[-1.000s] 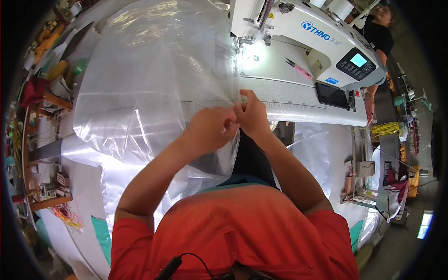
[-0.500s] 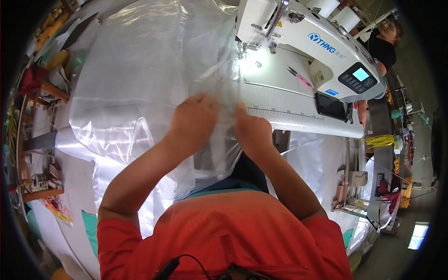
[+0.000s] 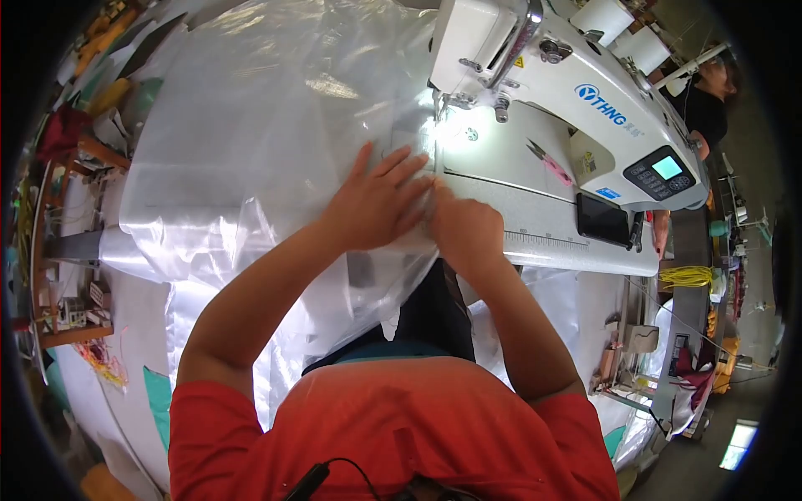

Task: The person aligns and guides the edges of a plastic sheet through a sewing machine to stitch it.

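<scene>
A large sheet of clear plastic film (image 3: 242, 142) covers the left of the sewing machine's bed and drapes over the front edge. Fingers spread, my left hand (image 3: 376, 202) lies flat on the film just in front of the needle area. My right hand (image 3: 468, 230) is closed at the film's right edge, thumb and finger pinching it beside my left fingertips. The white sewing machine (image 3: 551, 83) has its lamp lit over the needle, where the film's edge runs under the presser foot; glare hides the exact contact there.
Pink-handled thread snips (image 3: 551, 164) and a black phone (image 3: 603, 219) lie on the machine bed at right. Thread cones (image 3: 603, 18) stand behind the machine. Another person (image 3: 706, 104) is at the upper right. Yellow cord (image 3: 687, 276) hangs on the right, and a wooden rack (image 3: 79, 336) stands left.
My left hand has gone from blurred and bunched to spread flat, further right and nearer the needle. My right hand stays at the film's edge. The view has shifted slightly.
</scene>
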`<state>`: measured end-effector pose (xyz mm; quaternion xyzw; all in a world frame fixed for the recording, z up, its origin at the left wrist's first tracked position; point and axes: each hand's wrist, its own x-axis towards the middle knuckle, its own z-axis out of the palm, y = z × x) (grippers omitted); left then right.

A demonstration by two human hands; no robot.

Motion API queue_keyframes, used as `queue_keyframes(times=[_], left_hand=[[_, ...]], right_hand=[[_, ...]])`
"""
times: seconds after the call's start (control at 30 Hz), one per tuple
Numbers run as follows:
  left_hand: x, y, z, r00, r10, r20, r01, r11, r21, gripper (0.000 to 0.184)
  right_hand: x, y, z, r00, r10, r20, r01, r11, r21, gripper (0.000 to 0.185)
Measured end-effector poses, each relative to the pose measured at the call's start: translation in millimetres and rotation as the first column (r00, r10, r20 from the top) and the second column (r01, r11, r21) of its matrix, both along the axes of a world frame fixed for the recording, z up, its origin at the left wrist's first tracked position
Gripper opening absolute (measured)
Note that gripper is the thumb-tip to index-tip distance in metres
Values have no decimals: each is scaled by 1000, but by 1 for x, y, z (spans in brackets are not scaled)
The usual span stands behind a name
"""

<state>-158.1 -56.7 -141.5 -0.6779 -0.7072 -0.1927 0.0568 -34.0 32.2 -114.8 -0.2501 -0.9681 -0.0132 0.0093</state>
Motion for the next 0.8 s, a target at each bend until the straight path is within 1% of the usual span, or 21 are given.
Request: queue_keyframes(times=[0.1,0.23,0.3,0.33,0.4,0.47,0.53,0.57,0.63,0.67,0.73,0.8], left_hand=[[-14,15,1,999,-5,33,6,1000,-13,38],[-35,35,1,994,-16,107,19,999,-29,35],[-49,45,-2,994,-21,106,23,1000,-16,36],[-55,50,-4,995,-24,101,25,1000,-8,36],[-65,58,-4,995,-43,93,44,999,-17,37],[-71,61,-3,995,-63,81,66,997,-29,37],[-70,61,2,978,-117,173,122,992,-18,36],[-66,60,3,978,-116,171,121,993,-17,36],[-47,52,2,977,-13,211,32,996,-87,34],[-34,44,-1,977,-8,211,29,995,-95,34],[-12,30,-8,983,148,110,-152,988,32,37],[-14,28,-3,987,141,82,-142,990,4,39]], right_hand=[[-12,16,3,1000,-27,-2,26,998,-56,34],[-28,34,1,999,-21,-43,18,997,-72,33],[-38,40,0,998,-68,-9,66,990,-121,33],[-43,43,-1,998,-67,-7,65,991,-115,33],[-51,46,-3,990,-135,40,141,973,-182,37],[-51,46,-3,989,-144,16,144,970,-197,37],[-44,42,-2,988,-156,-3,152,965,-213,37],[-40,38,0,988,-152,31,155,965,-211,38],[-36,33,1,987,-145,69,156,963,-219,38],[-34,33,2,990,-127,57,136,969,-204,39],[-33,31,0,992,-113,48,120,974,-195,40],[-37,33,0,996,-88,12,89,979,-185,38]])
